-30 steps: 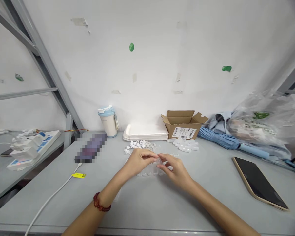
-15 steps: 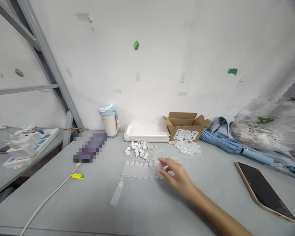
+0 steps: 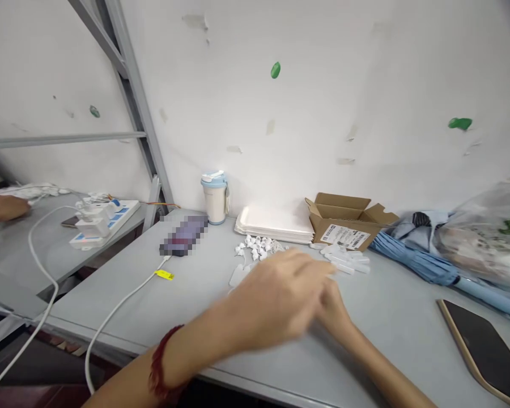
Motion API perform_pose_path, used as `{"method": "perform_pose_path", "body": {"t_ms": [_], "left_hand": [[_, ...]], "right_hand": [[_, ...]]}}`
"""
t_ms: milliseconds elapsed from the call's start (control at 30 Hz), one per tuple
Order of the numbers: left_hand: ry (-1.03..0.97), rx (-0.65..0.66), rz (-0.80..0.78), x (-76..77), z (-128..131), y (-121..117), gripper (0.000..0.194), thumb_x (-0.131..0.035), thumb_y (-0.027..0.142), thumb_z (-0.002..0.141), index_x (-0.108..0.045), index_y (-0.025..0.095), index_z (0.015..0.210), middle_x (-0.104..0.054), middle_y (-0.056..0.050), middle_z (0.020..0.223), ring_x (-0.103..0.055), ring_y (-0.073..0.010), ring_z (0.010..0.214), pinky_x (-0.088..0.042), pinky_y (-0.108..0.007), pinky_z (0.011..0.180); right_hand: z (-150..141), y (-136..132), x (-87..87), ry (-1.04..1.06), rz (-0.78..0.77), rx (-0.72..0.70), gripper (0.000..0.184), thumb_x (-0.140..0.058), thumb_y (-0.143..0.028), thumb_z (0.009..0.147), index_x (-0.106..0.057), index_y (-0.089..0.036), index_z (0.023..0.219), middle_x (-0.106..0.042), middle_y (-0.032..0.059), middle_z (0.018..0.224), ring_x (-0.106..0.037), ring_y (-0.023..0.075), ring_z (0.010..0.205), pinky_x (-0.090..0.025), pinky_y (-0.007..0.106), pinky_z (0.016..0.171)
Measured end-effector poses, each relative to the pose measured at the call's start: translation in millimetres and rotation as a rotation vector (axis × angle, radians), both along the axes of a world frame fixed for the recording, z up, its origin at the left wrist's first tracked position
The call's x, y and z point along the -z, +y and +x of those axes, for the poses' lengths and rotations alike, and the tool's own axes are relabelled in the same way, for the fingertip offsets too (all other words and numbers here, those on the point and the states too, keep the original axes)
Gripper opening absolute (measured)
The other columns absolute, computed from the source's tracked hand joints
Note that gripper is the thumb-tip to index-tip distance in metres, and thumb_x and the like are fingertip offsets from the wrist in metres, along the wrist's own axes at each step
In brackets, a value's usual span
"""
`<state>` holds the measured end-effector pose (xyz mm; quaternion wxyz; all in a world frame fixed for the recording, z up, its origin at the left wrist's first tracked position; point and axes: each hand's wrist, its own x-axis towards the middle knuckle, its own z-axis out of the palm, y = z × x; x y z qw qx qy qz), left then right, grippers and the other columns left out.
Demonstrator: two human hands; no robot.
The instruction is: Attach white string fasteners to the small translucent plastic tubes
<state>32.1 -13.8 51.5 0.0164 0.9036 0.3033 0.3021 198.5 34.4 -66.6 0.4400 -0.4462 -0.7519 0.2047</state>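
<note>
At centre, left hand (image 3: 276, 294), blurred, across the view of the right hand (image 3: 335, 309); contact between the two not discernible; grip of each, and anything pinched in it, impossible to tell; at left wrist, red bracelet (image 3: 164, 365); just left of the left hand, translucent vial (image 3: 239, 275), partly hidden behind it, lying on grey table (image 3: 395, 300); slightly higher in the frame, heap of white caps (image 3: 258, 247); right of centre, loose translucent tubes (image 3: 346, 260), in front of open cardboard box (image 3: 342, 226); left of box, white tray stack (image 3: 276, 224); farther out, lidded cup (image 3: 215, 201), above and left of centre; dark-screened phone (image 3: 484, 345), lower right; folded blue umbrella (image 3: 416, 258), right side; pixelated device (image 3: 185, 236), left of centre; another person's hand (image 3: 4, 208), far left edge.
</note>
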Motion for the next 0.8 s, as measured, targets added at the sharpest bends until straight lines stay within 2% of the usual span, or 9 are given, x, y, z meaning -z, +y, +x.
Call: {"method": "perform_pose_path", "body": {"t_ms": [67,133,233,367,533,700,800], "left_hand": [[0.042,-0.013,-0.121,27.3,-13.0,36.2,0.022,-0.049,0.021,0.086,-0.056,0.017,0.106,-0.061,-0.006,0.092,-0.056,-0.0197,0.088,-0.049,-0.033,0.078],[0.046,0.015,-0.228,48.8,-21.9,61.8,0.031,-0.059,0.026,0.081,-0.053,0.02,0.111,-0.058,-0.005,0.095,-0.056,-0.0187,0.085,-0.049,-0.03,0.072],[0.001,0.001,-0.236,67.6,-30.2,75.5,0.039,-0.064,0.027,0.077,-0.051,0.021,0.113,-0.054,-0.005,0.101,-0.055,-0.019,0.089,-0.049,-0.03,0.074],[-0.009,-0.068,-0.087,79.9,-36.3,72.5,0.045,-0.064,0.026,0.077,-0.045,0.02,0.117,-0.051,-0.009,0.111,-0.05,-0.0233,0.101,-0.047,-0.036,0.081],[-0.048,-0.059,0.03,89.1,-34.8,74.0,0.031,-0.055,0.029,0.084,-0.047,0.018,0.112,-0.054,-0.009,0.107,-0.051,-0.023,0.098,-0.047,-0.037,0.081],[-0.161,-0.035,0.009,95.2,-33.5,77.1,0.042,-0.062,0.029,0.08,-0.044,0.02,0.117,-0.055,-0.01,0.112,-0.05,-0.0237,0.104,-0.046,-0.039,0.085],[-0.199,-0.009,0.0,96.9,-32.9,77.1,0.035,-0.063,0.029,0.079,-0.048,0.02,0.11,-0.057,-0.009,0.108,-0.052,-0.0224,0.101,-0.046,-0.038,0.084]], "right_hand": [[-10.8,4.7,-5.9,0.072,-0.027,-0.008,0.02,-0.05,-0.028,0.082,-0.063,-0.017,0.094,-0.065,0.0045,0.076,-0.062,0.0172,0.07,-0.052,0.025,0.057],[-21.1,10.4,-10.1,0.155,-0.099,0.005,0.022,-0.052,-0.03,0.082,-0.061,-0.016,0.097,-0.064,0.0049,0.078,-0.061,0.0172,0.071,-0.052,0.025,0.057],[-29.8,18.0,-10.3,0.248,-0.185,0.027,0.027,-0.055,-0.034,0.08,-0.06,-0.015,0.098,-0.063,0.0058,0.078,-0.06,0.0178,0.072,-0.052,0.027,0.056],[-32.9,22.3,-6.2,0.432,-0.29,0.039,0.035,-0.061,-0.039,0.075,-0.058,-0.015,0.101,-0.061,0.0051,0.08,-0.06,0.0178,0.071,-0.053,0.028,0.054],[-42.2,20.8,-8.6,0.555,-0.313,0.02,0.032,-0.064,-0.037,0.072,-0.06,-0.015,0.095,-0.065,0.0059,0.08,-0.062,0.0198,0.074,-0.053,0.03,0.061],[-45.5,16.4,-10.0,0.566,-0.325,0.018,0.03,-0.065,-0.036,0.072,-0.061,-0.015,0.094,-0.066,0.0064,0.084,-0.063,0.0202,0.078,-0.052,0.031,0.067],[-43.1,14.8,-7.9,0.603,-0.345,0.015,0.034,-0.067,-0.037,0.07,-0.061,-0.016,0.095,-0.066,0.0057,0.082,-0.063,0.02,0.076,-0.051,0.03,0.064]]}}
